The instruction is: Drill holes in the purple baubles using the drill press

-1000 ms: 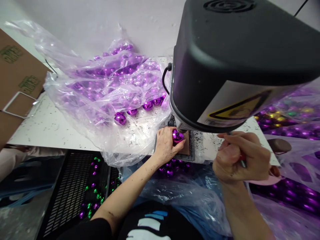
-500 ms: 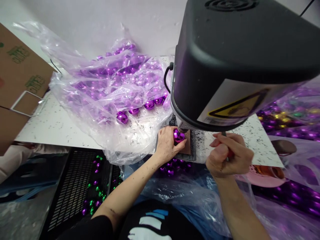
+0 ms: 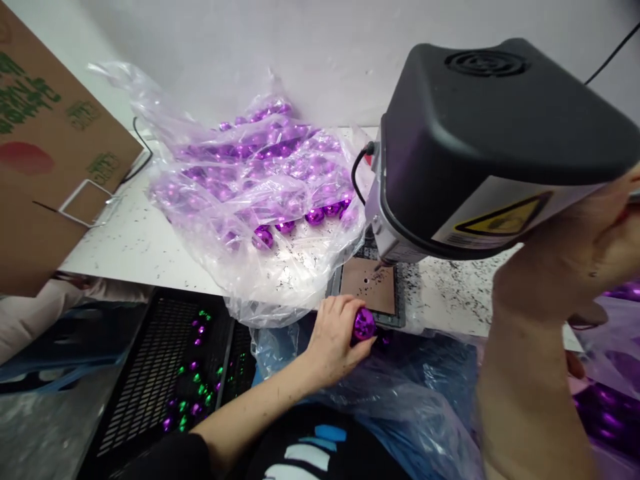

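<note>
My left hand (image 3: 336,340) is closed round a shiny purple faceted ball (image 3: 365,324), held just in front of the table's edge. Behind it lies a brown square plate (image 3: 367,285) with a small hole, set on the base of a bench drill press (image 3: 450,133). The drill's tip (image 3: 382,265) points down near the plate's right side, apart from the ball. My right hand (image 3: 613,223) is raised at the right edge, partly cut off and blurred, with its fingers curled round the press's lever, where a bit of red shows.
Clear plastic sheeting (image 3: 240,200) covers many purple balls on the white table (image 3: 120,247). A cardboard box (image 3: 60,173) stands at the left. Below it, a black crate (image 3: 145,367) holds small green and purple balls. Thin plastic (image 3: 415,387) drapes over my lap.
My left hand has drawn the ball off the plate towards me, baring the hole. My right hand has risen to the right with the lever. The view has shifted.
</note>
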`<state>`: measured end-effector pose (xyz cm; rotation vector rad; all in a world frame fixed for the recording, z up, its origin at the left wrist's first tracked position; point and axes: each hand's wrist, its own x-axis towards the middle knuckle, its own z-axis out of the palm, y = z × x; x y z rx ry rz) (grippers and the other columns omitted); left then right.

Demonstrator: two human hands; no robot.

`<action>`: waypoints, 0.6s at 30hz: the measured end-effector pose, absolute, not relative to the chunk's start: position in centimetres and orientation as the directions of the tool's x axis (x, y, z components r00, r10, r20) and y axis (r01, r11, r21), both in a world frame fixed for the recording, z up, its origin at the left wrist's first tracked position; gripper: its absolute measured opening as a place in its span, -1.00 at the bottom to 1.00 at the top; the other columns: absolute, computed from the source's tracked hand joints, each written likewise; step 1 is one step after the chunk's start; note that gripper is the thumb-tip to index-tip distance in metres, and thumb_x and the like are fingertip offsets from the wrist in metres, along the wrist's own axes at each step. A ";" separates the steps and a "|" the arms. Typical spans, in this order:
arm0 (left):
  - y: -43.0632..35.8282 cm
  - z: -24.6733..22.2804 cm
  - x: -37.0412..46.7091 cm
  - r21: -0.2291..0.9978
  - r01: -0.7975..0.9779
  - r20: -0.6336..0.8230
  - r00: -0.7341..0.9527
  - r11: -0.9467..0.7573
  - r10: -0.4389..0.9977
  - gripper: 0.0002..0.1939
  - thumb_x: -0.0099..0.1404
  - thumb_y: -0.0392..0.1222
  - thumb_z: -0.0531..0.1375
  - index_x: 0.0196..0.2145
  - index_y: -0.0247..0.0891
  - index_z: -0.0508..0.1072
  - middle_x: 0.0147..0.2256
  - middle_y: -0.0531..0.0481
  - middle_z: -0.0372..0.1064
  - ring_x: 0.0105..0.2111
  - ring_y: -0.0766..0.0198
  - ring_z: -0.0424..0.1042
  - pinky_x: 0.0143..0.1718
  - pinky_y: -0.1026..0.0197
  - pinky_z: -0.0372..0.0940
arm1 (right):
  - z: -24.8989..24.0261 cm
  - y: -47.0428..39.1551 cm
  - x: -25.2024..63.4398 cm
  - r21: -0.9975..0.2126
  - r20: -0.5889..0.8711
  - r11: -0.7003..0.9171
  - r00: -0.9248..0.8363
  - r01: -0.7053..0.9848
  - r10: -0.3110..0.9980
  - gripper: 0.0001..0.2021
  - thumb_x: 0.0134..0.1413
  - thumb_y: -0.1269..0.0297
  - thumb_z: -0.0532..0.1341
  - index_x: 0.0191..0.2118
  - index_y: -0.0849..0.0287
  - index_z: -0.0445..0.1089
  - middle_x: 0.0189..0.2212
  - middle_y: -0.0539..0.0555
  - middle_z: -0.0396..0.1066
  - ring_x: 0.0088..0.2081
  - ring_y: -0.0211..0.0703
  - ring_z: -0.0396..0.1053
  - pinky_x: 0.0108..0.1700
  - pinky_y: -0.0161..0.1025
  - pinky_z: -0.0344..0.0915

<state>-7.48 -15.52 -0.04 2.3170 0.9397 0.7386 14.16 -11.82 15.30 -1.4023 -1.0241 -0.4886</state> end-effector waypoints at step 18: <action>6.6 0.4 -5.2 0.572 0.687 0.257 0.369 -0.448 0.893 -0.73 0.22 -0.35 0.20 -0.10 -0.29 0.42 -0.06 -0.27 0.38 0.02 -0.07 0.35 0.06 -0.10 0.20 | 15.0 -12.0 14.8 -0.569 0.805 0.158 0.507 0.807 0.309 -0.32 0.15 -0.35 0.00 -0.47 0.33 0.21 -0.60 -0.06 -0.02 -0.51 -0.54 -0.01 -0.40 -0.38 -0.11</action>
